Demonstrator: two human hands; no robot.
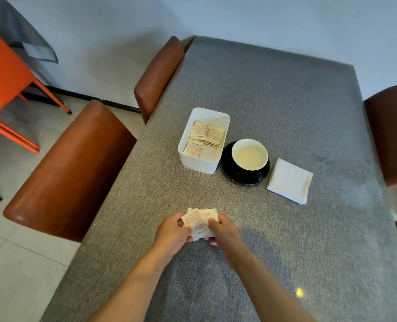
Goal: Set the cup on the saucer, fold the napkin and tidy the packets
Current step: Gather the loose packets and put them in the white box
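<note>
A small stack of packets [200, 223] is held between both hands just above the table [285, 108], near its front edge. Left hand [173, 231]: grip clamped on the stack's left side, fingers curled round it. Right hand [223, 230]: grip clamped on the right side, thumb on top. More packets are seen lying in the white box [194, 162] further back. The cup [249, 155] is set on the black saucer [230, 176], just right of the box. The folded napkin [289, 181] is laid flat just right of the saucer. Brown chairs [69, 173] are drawn up along the table's sides.
</note>
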